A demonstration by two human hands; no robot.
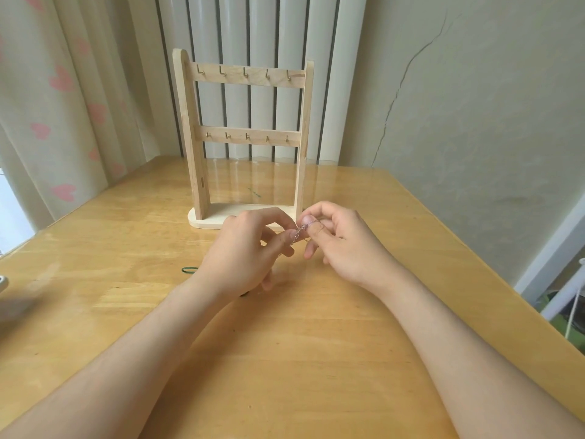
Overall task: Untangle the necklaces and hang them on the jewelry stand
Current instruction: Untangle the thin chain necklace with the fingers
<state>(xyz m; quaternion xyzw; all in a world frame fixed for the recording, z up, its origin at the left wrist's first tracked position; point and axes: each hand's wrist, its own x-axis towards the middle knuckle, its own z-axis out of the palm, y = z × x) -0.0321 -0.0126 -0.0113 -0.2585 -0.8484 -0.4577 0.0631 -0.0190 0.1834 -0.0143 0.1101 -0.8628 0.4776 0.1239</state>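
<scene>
The left hand hovers above the wooden table with its fingers curled, thumb and forefinger pinching one end of a thin silvery necklace chain. The chain looks twisted into a small knot, stretched short between both hands. The right hand, fingers also curled, pinches the chain's other end. Just behind the hands stands the upright wooden jewelry stand with two rails of hooks.

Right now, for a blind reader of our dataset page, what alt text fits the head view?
The left hand and right hand pinch a tangled silver chain between them over a wooden table. Behind stands a wooden jewelry stand, all hooks bare.
</scene>
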